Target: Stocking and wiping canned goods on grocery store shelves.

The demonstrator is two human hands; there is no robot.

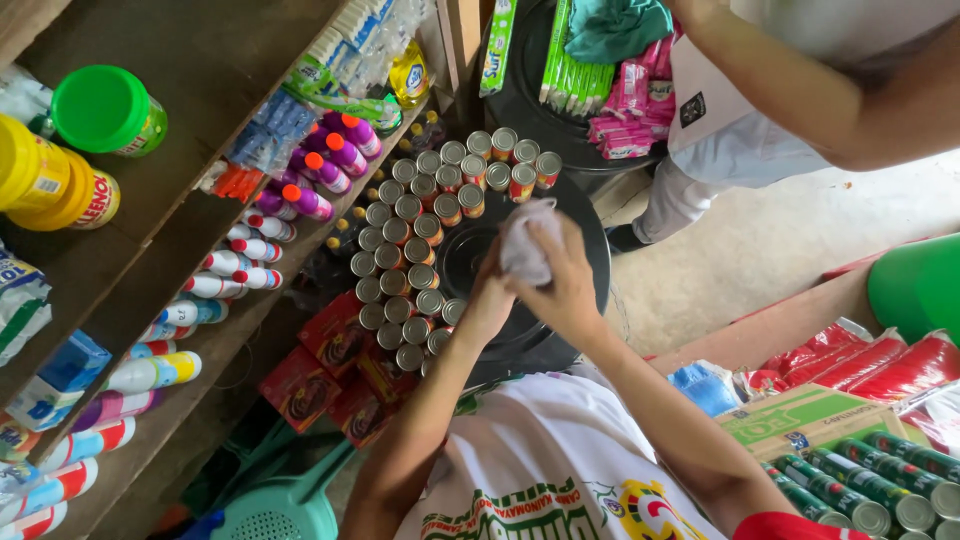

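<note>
Standing on: a round black plastic drum lid point(590, 262) bears rows of small metal tins with orange-and-red labels point(420, 250), packed along its left and upper rim.
Shelves: long dark wooden shelves point(190, 240) run down the left, holding white spray bottles with coloured caps point(240, 265), purple bottles with orange caps point(325, 165), a green-lidded tub point(105, 108) and a yellow jar point(45, 190).
Carton: an open brown-and-green cardboard box point(800, 415) at lower right sits beside green-labelled tall cans point(870, 485).
Floor: pale bare concrete point(760, 250) to the right, where another person in white stands.
Cloth: a crumpled white cloth point(527, 240) sits above the lid's centre, close to the tins.
Right hand: the right hand point(565, 285) reaches forward, fingers curled closed around the cloth.
Left hand: the left hand point(490, 295) meets the cloth from below; I cannot tell how its fingers are set.
</note>
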